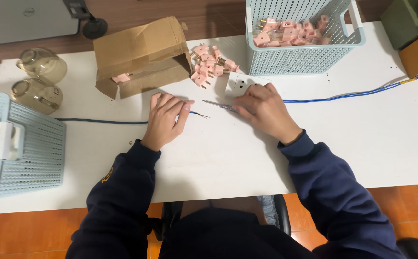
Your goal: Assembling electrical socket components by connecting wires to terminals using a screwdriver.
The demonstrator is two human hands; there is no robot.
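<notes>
Scissor handles (225,106) under right hand (265,111)

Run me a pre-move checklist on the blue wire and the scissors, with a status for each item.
1. Left hand pins the blue wire flat on the white table: ok.
2. Bare wire end sticks out past the fingers: ok.
3. Right hand grips the scissors: ok.
4. Scissor tip points at the wire end, apart from it: ok.
5. Blades open or closed: cannot tell.
6. Pink plugs lie clear of both hands: ok.
</notes>
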